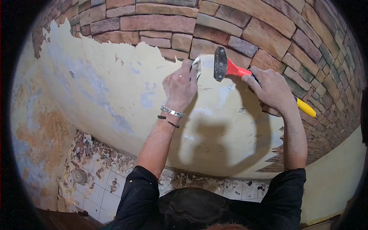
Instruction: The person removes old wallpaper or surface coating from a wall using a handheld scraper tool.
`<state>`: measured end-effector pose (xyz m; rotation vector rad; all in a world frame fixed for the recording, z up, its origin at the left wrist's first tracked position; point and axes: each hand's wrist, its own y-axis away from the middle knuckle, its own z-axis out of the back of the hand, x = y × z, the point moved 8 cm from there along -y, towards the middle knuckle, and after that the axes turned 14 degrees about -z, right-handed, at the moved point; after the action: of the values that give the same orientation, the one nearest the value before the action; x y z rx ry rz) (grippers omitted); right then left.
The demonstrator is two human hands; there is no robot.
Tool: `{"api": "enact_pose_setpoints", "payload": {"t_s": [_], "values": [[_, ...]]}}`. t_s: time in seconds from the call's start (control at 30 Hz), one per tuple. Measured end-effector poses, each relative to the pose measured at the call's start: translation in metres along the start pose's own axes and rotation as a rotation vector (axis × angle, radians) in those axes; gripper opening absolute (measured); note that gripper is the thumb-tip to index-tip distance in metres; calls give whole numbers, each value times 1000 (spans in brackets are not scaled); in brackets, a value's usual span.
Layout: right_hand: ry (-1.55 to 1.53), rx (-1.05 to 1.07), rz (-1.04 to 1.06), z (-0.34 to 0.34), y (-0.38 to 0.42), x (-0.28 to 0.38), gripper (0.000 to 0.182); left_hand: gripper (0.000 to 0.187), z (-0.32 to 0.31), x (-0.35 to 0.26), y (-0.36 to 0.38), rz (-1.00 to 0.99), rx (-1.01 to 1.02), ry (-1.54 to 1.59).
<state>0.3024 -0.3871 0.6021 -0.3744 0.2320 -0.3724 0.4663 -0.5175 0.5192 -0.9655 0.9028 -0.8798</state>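
Your right hand (273, 88), at 2 o'clock, is closed round the scraper (235, 69), its head toward 1 o'clock. Your left hand (179, 85), at 12, pinches a pale paper scrap (196, 66) near the stone-patterned wallpaper (157, 23).

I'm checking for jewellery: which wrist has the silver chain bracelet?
The left wrist, with chain bracelet and black band; the right hand, holding the scraper, has neither at its wrist.

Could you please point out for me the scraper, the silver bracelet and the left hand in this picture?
Scraper (236, 70): head view, on the red part beside its dark head.
Silver bracelet (173, 112): head view, middle of its visible band.
Left hand (179, 84): head view, back of the hand.
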Motion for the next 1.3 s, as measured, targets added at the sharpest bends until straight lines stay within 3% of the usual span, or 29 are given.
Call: {"api": "enact_pose_setpoints", "payload": {"t_s": [0.2, 0.37, 0.53, 0.73, 0.83, 0.93, 0.97, 1.07, 1.13, 1.2, 1.3], "values": [[-16, -89, 26, -1, -8, 27, 51, 7, -2, 6, 7, -11, -190, 168], [25, 9, 9, 2, -6, 23, 52, 9, -3, 6, 7, 17, -179, 224], [-26, -81, 54, 8, -13, 39, 53, 6, 12, 10, 12, 75, -309, 374], [-6, -83, 137, 2, -16, 40, 54, 9, 30, 31, 20, 101, -254, 260], [-63, -56, 39, -3, -16, 50, 54, 13, 42, 41, 27, 113, -262, 240], [-71, -77, 76, -28, -25, 87, 55, 13, 61, 57, 35, 182, -280, 234], [-77, -79, 77, -28, -24, 89, 55, 14, 72, 69, 43, 258, -307, 232], [-7, 26, -20, -13, -11, 77, 54, 16, 115, 105, 70, 171, -357, 50], [1, -30, -21, -4, -13, 69, 54, 19, 141, 154, 114, 431, -376, 84], [-1, -99, -21, 3, -16, 78, 53, 24, 174, 186, 157, 532, -364, -98], [-131, -43, 84, -18, -41, 137, 51, 29, 203, 223, 228, 587, -339, -361]]}}
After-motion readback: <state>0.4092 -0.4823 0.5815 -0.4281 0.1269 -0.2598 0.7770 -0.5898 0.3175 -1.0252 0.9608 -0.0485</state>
